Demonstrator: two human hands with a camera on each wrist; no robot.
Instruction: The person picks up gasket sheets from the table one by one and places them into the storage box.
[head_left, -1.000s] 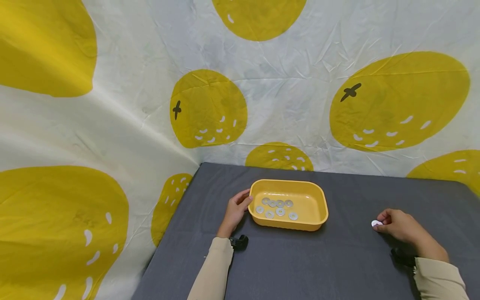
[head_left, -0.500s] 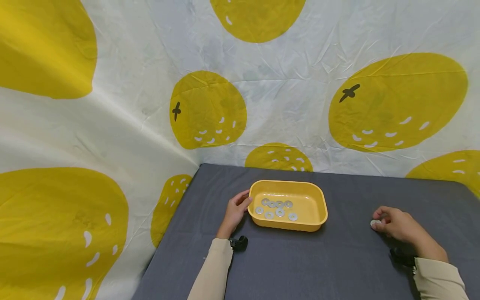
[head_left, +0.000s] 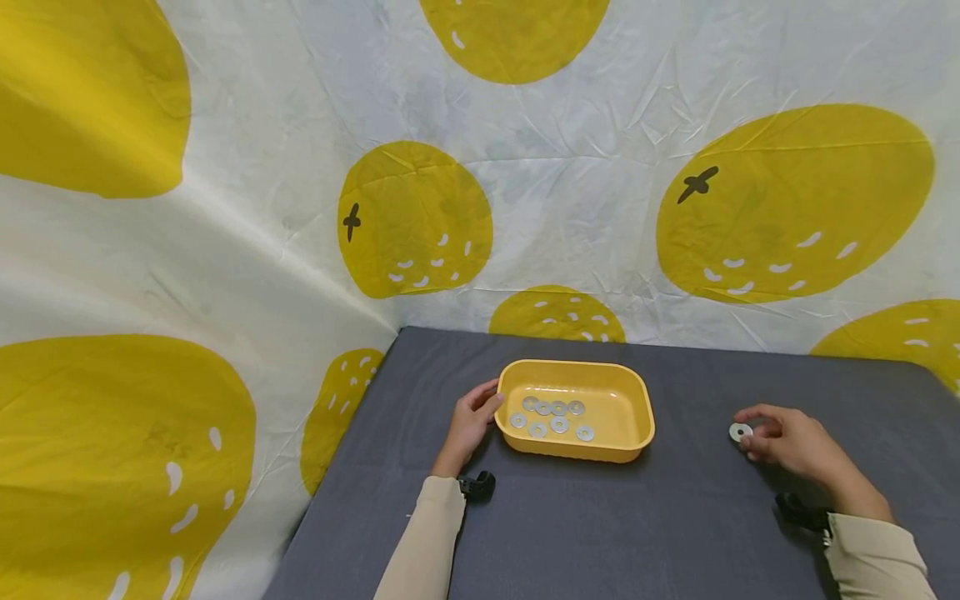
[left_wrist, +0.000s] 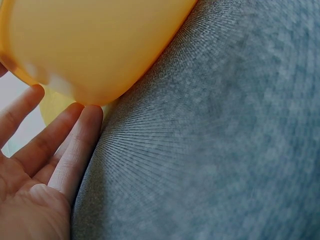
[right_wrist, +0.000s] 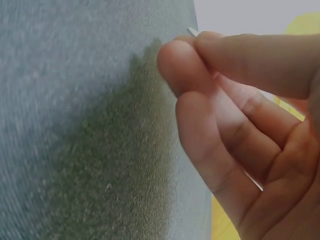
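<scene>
A yellow plastic tray (head_left: pixel 618 412) stands on the dark grey cloth, with several flat metal washers (head_left: pixel 559 425) lying on the left part of its floor. My left hand (head_left: pixel 471 421) holds the tray at its left end, thumb at the rim. In the left wrist view, fingertips (left_wrist: pixel 91 114) touch the tray's outer wall (left_wrist: pixel 95 55). Off to the right of the tray, my right hand (head_left: pixel 795 442) pinches a single washer (head_left: pixel 740 432) between thumb and finger. Only a thin edge of that washer (right_wrist: pixel 192 32) shows past the fingers in the right wrist view.
The grey cloth-covered table (head_left: pixel 570 533) runs in front of the tray and between it and my right hand. White fabric printed with yellow fruit (head_left: pixel 570 208) hangs behind the table and along its left side. Each wrist wears a black device (head_left: pixel 478 487).
My right hand has shifted slightly left and away from me with the washer, whose face and centre hole show more plainly. My left hand and the tray stay in place.
</scene>
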